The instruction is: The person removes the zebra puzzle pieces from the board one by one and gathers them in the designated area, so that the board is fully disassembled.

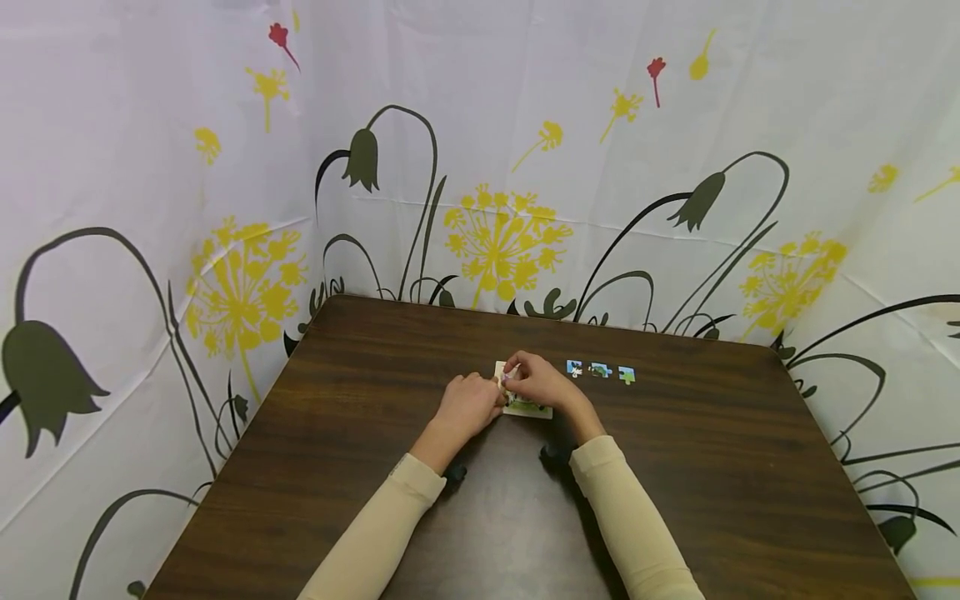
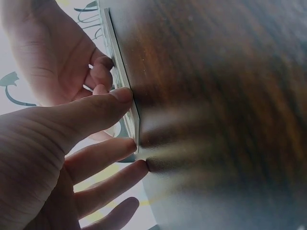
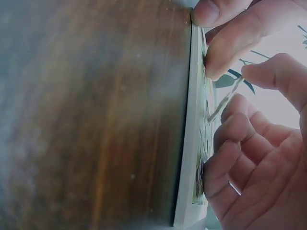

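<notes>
A small jigsaw puzzle in a pale tray [image 1: 528, 411] lies on the dark wooden table, with a green picture area partly hidden by both hands. At its left side, my left hand [image 1: 467, 406] holds the tray; in the left wrist view its thumb [image 2: 122, 95] presses on the rim and a fingertip meets the corner. My right hand [image 1: 542, 382] is over the tray's upper part. Between its thumb and index finger it pinches a thin puzzle piece [image 3: 226, 99], tilted up with its lower edge at the picture surface.
Three loose puzzle pieces lie in a row to the right of the tray: a left one [image 1: 573, 368], a middle one [image 1: 600, 370] and a right one [image 1: 627, 374]. A white curtain [image 1: 480, 150] printed with flowers hangs behind the table [image 1: 712, 467].
</notes>
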Demonstrator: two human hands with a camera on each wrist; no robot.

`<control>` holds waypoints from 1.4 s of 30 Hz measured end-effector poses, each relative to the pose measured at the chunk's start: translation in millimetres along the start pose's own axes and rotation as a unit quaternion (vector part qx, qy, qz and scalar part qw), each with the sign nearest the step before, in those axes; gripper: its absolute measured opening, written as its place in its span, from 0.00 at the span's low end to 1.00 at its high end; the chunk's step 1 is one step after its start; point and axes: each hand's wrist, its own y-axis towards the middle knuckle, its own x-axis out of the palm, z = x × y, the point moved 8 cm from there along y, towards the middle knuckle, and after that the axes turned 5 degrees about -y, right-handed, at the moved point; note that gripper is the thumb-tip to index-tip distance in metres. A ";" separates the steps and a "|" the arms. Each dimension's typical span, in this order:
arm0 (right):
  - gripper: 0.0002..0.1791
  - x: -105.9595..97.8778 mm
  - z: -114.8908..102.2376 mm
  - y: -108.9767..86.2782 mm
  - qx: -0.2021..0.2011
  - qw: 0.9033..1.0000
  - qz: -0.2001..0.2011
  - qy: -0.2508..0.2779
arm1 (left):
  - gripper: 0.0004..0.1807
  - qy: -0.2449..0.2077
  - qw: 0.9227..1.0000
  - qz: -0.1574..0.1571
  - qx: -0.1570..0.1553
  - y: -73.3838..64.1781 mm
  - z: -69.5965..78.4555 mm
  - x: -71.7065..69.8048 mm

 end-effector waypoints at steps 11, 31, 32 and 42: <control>0.17 -13.0 -2.5 -9.5 -0.018 0.998 0.057 -0.004 | 0.05 0.002 1.000 0.006 0.006 -2.4 0.8 -2.8; 0.14 -68.9 10.2 -65.3 0.000 0.981 0.188 -0.036 | 0.04 -0.006 1.000 0.017 0.008 -3.1 0.8 -0.7; 0.14 -71.7 12.0 -68.1 0.005 0.981 0.190 -0.035 | 0.04 -0.007 1.000 0.017 0.007 -3.2 0.7 -0.5; 0.16 -96.5 29.0 -87.2 0.033 0.977 0.207 -0.032 | 0.08 -0.014 1.000 0.020 -0.006 -2.4 -0.9 -0.4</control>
